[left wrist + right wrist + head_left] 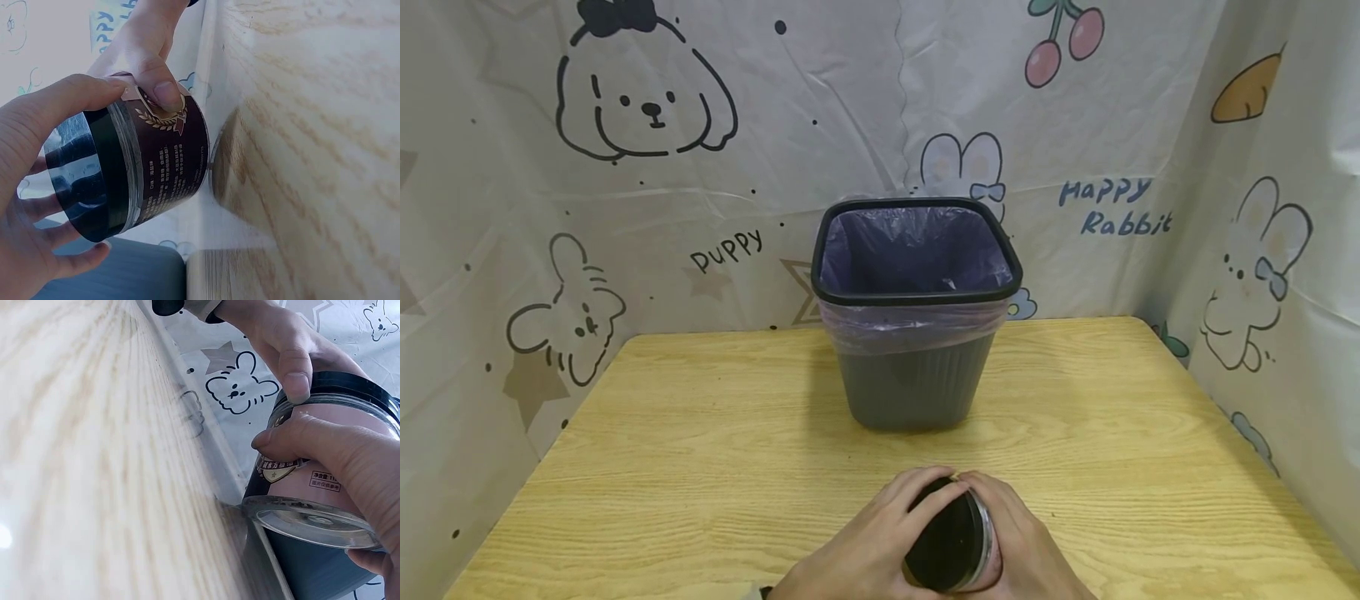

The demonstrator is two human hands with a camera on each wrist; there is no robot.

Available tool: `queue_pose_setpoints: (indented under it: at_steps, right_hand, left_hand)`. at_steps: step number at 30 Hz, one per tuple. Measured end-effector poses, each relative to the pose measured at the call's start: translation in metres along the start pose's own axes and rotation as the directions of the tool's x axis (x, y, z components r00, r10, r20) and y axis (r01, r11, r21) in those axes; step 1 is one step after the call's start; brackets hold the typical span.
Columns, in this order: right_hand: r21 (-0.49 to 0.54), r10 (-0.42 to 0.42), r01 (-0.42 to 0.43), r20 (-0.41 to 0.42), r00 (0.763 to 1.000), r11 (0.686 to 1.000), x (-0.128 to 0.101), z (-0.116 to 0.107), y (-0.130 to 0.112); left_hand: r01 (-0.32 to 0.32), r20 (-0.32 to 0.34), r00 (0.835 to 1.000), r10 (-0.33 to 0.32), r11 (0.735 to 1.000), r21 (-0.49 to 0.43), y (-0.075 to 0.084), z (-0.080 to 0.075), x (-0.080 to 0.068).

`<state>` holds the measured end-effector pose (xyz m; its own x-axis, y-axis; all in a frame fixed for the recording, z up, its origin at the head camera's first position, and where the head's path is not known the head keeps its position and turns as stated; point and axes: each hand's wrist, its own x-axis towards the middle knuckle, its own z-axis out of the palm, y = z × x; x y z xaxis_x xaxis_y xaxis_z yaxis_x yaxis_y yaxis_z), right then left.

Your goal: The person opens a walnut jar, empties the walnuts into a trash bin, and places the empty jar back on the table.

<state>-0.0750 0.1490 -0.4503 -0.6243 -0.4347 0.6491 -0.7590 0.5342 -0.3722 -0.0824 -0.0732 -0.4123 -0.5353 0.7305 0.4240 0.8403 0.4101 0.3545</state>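
Between both hands, a clear plastic jar (331,434) with a pink and dark brown printed label and a black lid (946,546) is held tilted, low over the near part of the table. My left hand (868,537) spreads its fingers over the lid, with thumb and fingers curled round its rim. Lower down, my right hand (1026,542) grips the jar's body, its thumb across the label in the left wrist view. The jar's clear base (315,522) shows in the right wrist view. Its contents are hidden by the label.
A grey waste bin (913,383) with a black rim and purple liner bag stands beyond the hands, at the table's back edge. The wooden table (700,450) is bordered by a white cartoon-printed sheet (820,108) at the back and sides.
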Motion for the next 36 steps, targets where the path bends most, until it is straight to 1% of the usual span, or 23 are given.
queue_pose_setpoints:
  at_steps: [3,9,12,16,19,24,31,33,36]
  right_hand:
    - [-0.002,0.024,-0.024,0.018,1.0,1.0,-0.0015,-0.0006,-0.0014]
    - [0.0,0.05,-0.05,0.048,0.998,0.999,-0.005,-0.0018,-0.0035]
    - [-0.002,0.046,-0.046,0.038,0.998,0.999,-0.0057,-0.0015,-0.004]
    - [-0.003,0.036,-0.036,0.017,0.999,0.999,-0.0051,-0.001,-0.0036]
    - [0.005,0.035,-0.035,0.014,0.999,0.999,-0.0039,-0.001,-0.0031]
    - [0.009,0.055,-0.055,0.043,0.998,0.998,-0.0007,-0.0034,-0.0028]
    - [0.025,0.111,-0.115,0.12,0.987,0.993,-0.0008,-0.0062,-0.0039]
    - [0.022,0.115,-0.119,0.117,0.986,0.993,-0.0007,-0.0059,-0.0038]
    - [0.016,0.091,-0.092,0.081,0.993,0.996,-0.0023,-0.0047,-0.0041]
  left_hand:
    - [0.018,0.008,1.0,-0.018,1.0,-0.001,0.0015,0.0013,-0.0009]
    - [0.016,0.017,1.0,-0.016,1.0,0.005,0.003,0.0027,-0.0017]
    - [0.018,0.023,1.0,-0.018,1.0,-0.009,0.0034,0.0028,-0.0017]
    - [0.017,0.014,1.0,-0.017,1.0,-0.019,0.0039,0.0031,-0.001]
    - [-0.006,-0.007,1.0,0.006,1.0,-0.005,0.0033,0.0027,0.0]
    - [-0.026,-0.028,0.999,0.026,1.0,0.009,0.0021,0.0005,0.002]
    - [0.0,-0.012,1.0,0.0,1.0,-0.001,0.0029,0.0013,0.0021]
    - [0.0,-0.015,1.0,0.0,1.0,0.004,0.0028,0.0016,0.002]
    - [-0.013,-0.022,1.0,0.013,1.0,0.013,0.0028,0.0026,0.0007]
